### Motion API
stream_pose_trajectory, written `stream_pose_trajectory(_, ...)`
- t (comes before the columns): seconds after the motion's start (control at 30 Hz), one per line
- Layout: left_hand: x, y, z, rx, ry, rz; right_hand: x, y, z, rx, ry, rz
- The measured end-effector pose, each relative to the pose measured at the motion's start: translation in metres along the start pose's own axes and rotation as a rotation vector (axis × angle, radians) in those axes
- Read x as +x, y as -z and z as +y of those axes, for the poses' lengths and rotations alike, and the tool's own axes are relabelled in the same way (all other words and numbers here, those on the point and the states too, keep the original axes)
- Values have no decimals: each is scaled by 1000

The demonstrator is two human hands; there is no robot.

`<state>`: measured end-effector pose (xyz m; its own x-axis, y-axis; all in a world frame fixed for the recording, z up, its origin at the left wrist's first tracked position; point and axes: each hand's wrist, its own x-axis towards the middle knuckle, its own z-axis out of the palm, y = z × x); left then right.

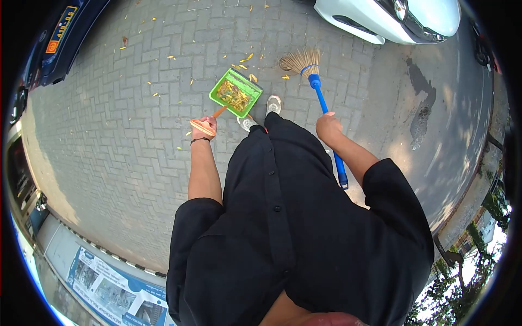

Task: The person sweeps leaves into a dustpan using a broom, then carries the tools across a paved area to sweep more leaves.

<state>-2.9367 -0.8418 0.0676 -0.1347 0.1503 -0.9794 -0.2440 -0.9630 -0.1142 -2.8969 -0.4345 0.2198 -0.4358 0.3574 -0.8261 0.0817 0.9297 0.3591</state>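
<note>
My left hand (205,127) is closed around the orange handle of a green dustpan (254,87). Yellow and brown leaves (232,96) lie heaped inside the pan, which rests on the paving just ahead of my shoes. In my right hand (329,128) is the blue stick of a broom (321,100), gripped partway along its length. Its straw bristles (304,58) fan out near the ground, to the right of the dustpan and apart from it. Several loose yellow leaves (247,57) lie beyond the pan's far edge.
Grey paving blocks (125,125) spread around me, with scattered leaves. A white car (359,19) stands ahead to the right, a dark blue vehicle (68,41) at the far left. A wet patch (421,103) marks the asphalt at right. A printed banner (117,288) is at lower left.
</note>
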Motion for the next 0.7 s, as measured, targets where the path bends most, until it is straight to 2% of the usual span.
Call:
stream_pose_trajectory(0.1,14,9,9,-49,121,-35,4,2,-26,-21,62,-6)
stream_pose_trajectory(0.23,7,8,3,-8,71,-32,-10,23,-16,-73,288,-168)
stream_pose_trajectory(0.33,-5,4,2,2,74,-33,-46,58,24,40,258,-167)
stream_pose_trajectory(0.4,-8,4,2,11,46,-39,-51,54,35,67,158,-99)
stream_pose_trajectory(0.53,2,3,6,26,24,-10,-26,35,16,139,-101,21)
stream_pose_trajectory(0.63,15,8,10,43,43,-9,5,7,-5,52,-72,-24)
stream_pose_trajectory(0.7,13,8,10,49,64,-2,2,2,-14,-14,40,-91)
